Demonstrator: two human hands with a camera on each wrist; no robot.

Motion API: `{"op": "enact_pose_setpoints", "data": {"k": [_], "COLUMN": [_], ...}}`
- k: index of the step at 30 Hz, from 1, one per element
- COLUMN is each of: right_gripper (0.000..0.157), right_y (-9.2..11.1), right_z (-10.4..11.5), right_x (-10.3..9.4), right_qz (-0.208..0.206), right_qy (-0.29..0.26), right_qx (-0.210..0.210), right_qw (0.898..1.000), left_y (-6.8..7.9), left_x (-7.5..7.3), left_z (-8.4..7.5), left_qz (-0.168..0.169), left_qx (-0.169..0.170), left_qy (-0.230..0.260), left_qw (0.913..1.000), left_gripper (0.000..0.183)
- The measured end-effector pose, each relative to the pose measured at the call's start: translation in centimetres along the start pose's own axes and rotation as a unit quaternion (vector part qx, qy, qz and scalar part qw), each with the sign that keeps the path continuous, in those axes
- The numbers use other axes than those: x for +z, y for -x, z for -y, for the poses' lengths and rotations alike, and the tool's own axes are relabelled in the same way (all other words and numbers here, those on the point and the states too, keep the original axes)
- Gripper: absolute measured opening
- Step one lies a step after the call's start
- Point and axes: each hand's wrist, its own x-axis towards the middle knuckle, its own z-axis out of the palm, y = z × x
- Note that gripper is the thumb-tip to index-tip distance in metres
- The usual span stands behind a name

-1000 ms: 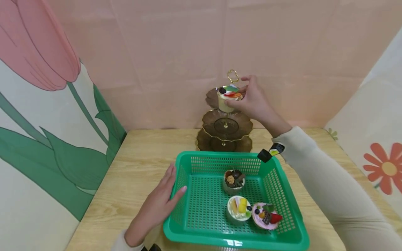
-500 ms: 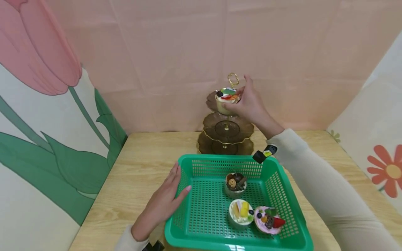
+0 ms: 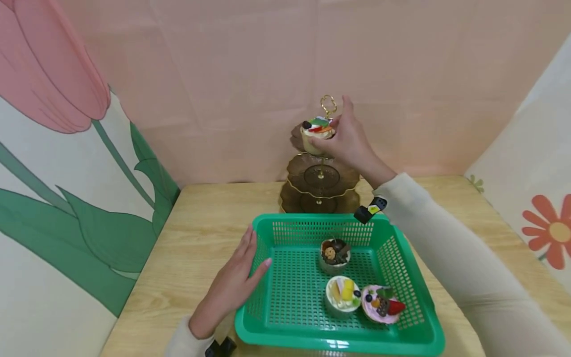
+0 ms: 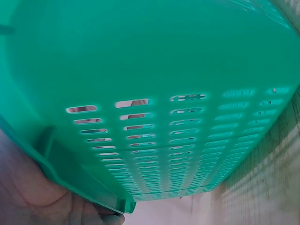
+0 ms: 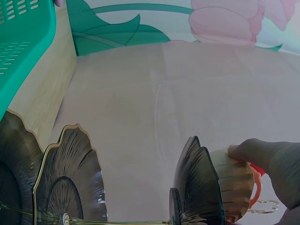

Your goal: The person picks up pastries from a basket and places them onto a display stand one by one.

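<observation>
My right hand (image 3: 354, 141) pinches a fruit-topped cupcake (image 3: 311, 144) between thumb and fingers at the top plate of a three-tier stand (image 3: 303, 173). In the right wrist view, the pleated side of the cupcake (image 5: 229, 180) appears against the top plate (image 5: 199, 183), upright on it as far as I can tell. My left hand (image 3: 232, 285) rests with straight fingers along the left rim of a green basket (image 3: 285, 292). The left wrist view has the basket's slotted side wall (image 4: 154, 56), the palm lying under its rim.
Inside the basket stand a chocolate-topped cupcake (image 3: 334, 255), a cream one with yellow fruit (image 3: 342, 297) and a pink one with a strawberry (image 3: 381, 305). The stand's gold ring handle (image 3: 328, 105) rises beside the right hand. A pink backdrop (image 3: 241, 99) hangs behind the wooden table (image 3: 209, 213).
My right hand has shifted slightly left with the cupcake over the top plate. The left hand stays on the basket rim. The head view has moved a little.
</observation>
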Motion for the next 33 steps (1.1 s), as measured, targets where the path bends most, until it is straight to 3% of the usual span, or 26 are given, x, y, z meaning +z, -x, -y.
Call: {"op": "enact_pose_setpoints", "data": {"k": [8,23,33], "right_gripper": [0.120,0.124,0.127], "right_y": [-0.1,0.0,3.7], "right_z": [0.0,-1.1,-1.0], "right_x": [0.1,-0.1,-2.3], "right_qz": [0.027,0.036,0.047], "right_qy": [0.001,-0.016,-0.014], "right_qx": [0.018,0.025,0.013], "right_qw": [0.999,0.999,0.999], "left_y": [0.2,-0.1,-0.3], "left_x": [0.0,0.4,0.3], "left_z": [0.0,0.1,0.1], "left_qz": [0.004,0.007,0.009], "left_qx": [-0.006,-0.007,0.001], "left_qy": [0.002,-0.003,0.001], "left_qw": [1.0000,0.9999,1.0000], "left_gripper": [0.082,0.081,0.079]}}
